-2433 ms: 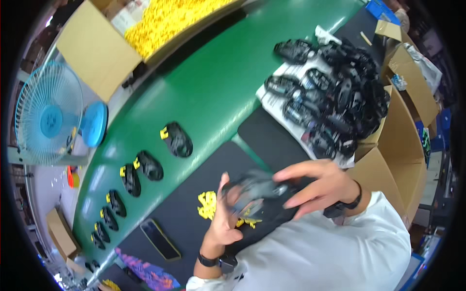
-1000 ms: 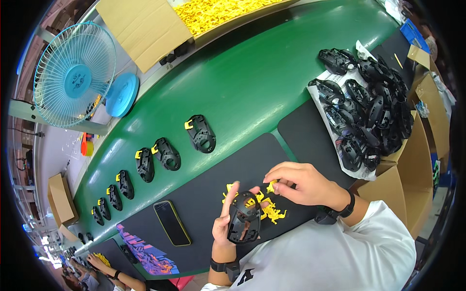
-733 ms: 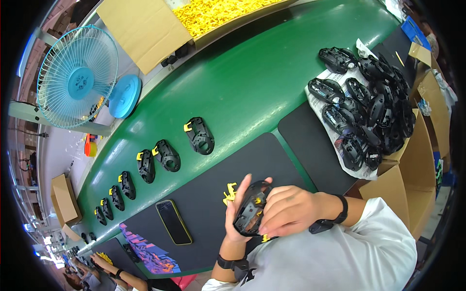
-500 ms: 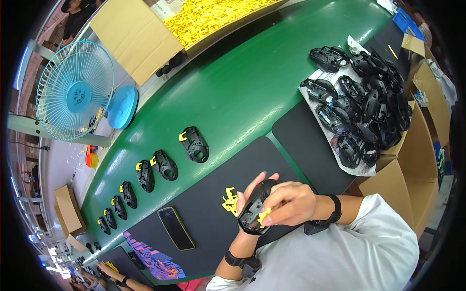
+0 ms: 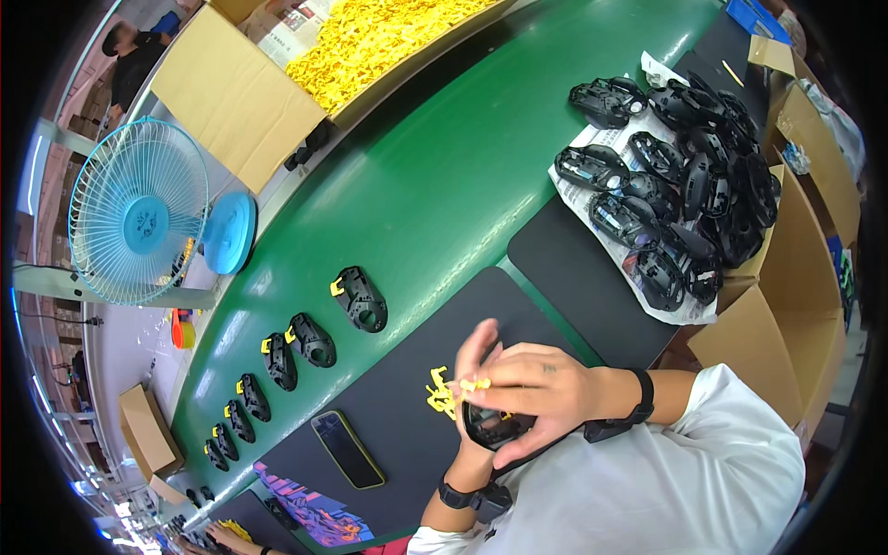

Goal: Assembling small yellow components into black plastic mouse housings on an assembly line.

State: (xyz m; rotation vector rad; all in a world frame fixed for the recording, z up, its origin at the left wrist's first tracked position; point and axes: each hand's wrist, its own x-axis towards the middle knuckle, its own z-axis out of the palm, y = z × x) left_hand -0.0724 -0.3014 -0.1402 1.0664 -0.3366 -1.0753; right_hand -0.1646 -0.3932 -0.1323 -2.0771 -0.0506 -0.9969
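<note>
A black computer mouse shell (image 5: 490,427) rests in my left hand (image 5: 474,355), whose fingers show beyond it and are partly covered. My right hand (image 5: 553,393) lies over the shell, its thumb along the near side. At my right fingertips, by the shell's far end, is a small yellow plastic clip (image 5: 475,384). Just left of my hands, several loose yellow clips (image 5: 439,392) lie on the black mat (image 5: 407,375). Much of the shell's inside is hidden by my right hand.
Mouse shells with yellow clips (image 5: 360,301) stand in a row on the green table (image 5: 435,176). More shells (image 5: 661,277) are heaped on paper at right, beside cardboard boxes (image 5: 786,277). A phone (image 5: 348,450), a blue fan (image 5: 141,227) and a box of yellow clips (image 5: 370,46) surround the area.
My right hand has moved left over the shell and now covers more of it. The yellow clip has shifted toward the shell's far end. The view has turned slightly.
</note>
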